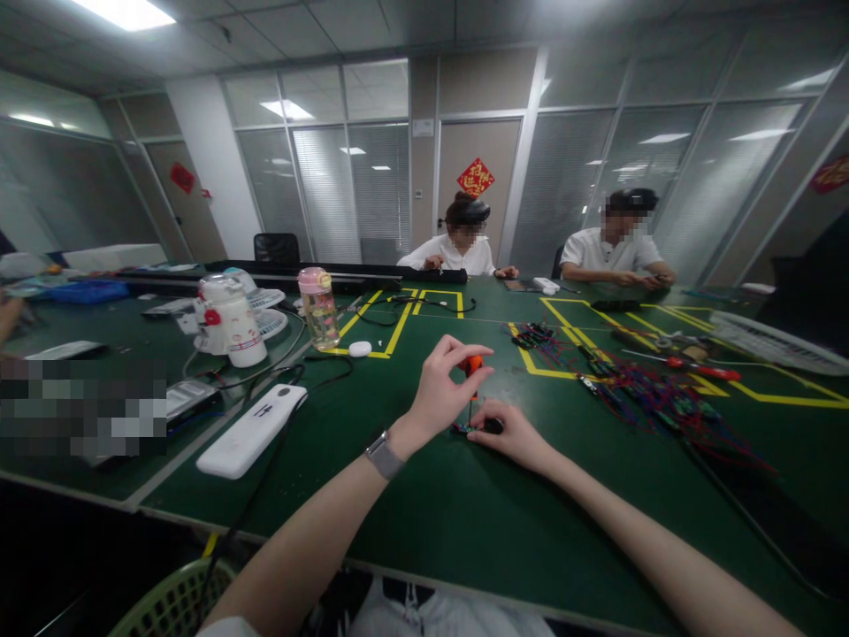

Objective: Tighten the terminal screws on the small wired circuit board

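Note:
My left hand is closed around the red handle of a small screwdriver, held upright with its tip pointing down. My right hand rests on the green table and pinches a small dark part directly under the screwdriver tip. A watch sits on my left wrist. A heap of small wired parts with red and blue leads lies to the right of my hands.
A white power bank with a black cable lies to my left, with a pink bottle and white jug behind. Two people sit across the table. A red-handled screwdriver lies far right. A green basket stands below the table edge.

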The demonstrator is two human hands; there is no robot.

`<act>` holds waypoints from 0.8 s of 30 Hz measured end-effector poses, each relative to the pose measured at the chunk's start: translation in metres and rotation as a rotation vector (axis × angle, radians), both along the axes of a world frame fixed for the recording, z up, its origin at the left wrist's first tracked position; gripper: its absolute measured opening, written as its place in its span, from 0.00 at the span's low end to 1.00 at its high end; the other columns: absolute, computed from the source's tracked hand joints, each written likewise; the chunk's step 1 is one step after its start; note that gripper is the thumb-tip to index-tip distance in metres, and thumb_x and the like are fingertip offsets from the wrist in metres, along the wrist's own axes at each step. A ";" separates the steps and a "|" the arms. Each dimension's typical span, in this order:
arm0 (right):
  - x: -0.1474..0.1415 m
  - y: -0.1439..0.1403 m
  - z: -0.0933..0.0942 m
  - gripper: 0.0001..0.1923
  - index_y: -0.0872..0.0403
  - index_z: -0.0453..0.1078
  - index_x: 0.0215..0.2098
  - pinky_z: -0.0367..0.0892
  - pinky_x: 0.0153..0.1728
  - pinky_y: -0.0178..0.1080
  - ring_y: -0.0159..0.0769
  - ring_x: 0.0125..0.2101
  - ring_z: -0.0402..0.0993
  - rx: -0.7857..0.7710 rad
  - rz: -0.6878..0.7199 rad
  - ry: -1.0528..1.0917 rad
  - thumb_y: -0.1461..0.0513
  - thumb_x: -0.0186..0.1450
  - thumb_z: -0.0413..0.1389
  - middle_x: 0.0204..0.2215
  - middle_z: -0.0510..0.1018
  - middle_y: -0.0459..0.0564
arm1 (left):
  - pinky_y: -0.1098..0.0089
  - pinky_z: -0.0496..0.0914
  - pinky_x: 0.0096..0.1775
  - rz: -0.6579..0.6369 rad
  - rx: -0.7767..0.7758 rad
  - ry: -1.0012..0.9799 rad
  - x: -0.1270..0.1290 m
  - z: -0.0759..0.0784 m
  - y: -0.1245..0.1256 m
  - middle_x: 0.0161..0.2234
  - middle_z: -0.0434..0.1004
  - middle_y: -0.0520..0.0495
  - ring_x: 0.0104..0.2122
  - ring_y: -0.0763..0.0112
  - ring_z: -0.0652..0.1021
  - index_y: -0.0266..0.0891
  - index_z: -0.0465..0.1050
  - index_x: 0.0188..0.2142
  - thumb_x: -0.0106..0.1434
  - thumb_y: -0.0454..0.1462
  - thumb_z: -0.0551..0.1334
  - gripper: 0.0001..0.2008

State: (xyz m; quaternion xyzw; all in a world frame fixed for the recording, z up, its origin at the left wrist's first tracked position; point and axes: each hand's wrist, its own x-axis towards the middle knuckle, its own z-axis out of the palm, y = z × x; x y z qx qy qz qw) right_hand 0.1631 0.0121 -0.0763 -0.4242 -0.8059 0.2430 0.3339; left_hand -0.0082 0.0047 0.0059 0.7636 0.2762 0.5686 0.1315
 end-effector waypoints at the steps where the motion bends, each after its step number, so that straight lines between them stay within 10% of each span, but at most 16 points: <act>1: 0.000 0.000 0.000 0.04 0.54 0.75 0.29 0.64 0.35 0.38 0.37 0.31 0.71 0.001 -0.001 0.002 0.61 0.56 0.63 0.27 0.75 0.47 | 0.70 0.69 0.40 -0.005 -0.006 -0.005 0.000 0.000 0.000 0.34 0.69 0.49 0.35 0.70 0.73 0.40 0.77 0.44 0.61 0.34 0.64 0.10; 7: 0.001 0.002 -0.002 0.06 0.54 0.75 0.29 0.64 0.34 0.38 0.37 0.31 0.71 0.008 0.008 0.010 0.59 0.56 0.63 0.28 0.76 0.47 | 0.69 0.70 0.45 -0.203 -0.118 -0.045 0.000 0.000 0.001 0.43 0.75 0.45 0.42 0.69 0.76 0.41 0.73 0.51 0.69 0.33 0.53 0.15; 13: 0.002 0.002 -0.002 0.07 0.54 0.76 0.27 0.65 0.36 0.39 0.38 0.32 0.72 -0.002 0.022 0.030 0.58 0.57 0.63 0.28 0.77 0.49 | 0.70 0.70 0.39 0.006 -0.069 -0.056 0.000 0.000 0.000 0.33 0.70 0.48 0.35 0.70 0.73 0.41 0.79 0.41 0.63 0.37 0.63 0.08; 24: 0.002 0.005 -0.006 0.05 0.53 0.76 0.28 0.67 0.40 0.43 0.39 0.32 0.73 0.020 0.017 0.018 0.59 0.56 0.63 0.27 0.78 0.48 | 0.67 0.73 0.45 -0.251 -0.216 -0.139 -0.002 -0.006 0.010 0.48 0.75 0.42 0.43 0.67 0.79 0.41 0.71 0.53 0.69 0.36 0.53 0.15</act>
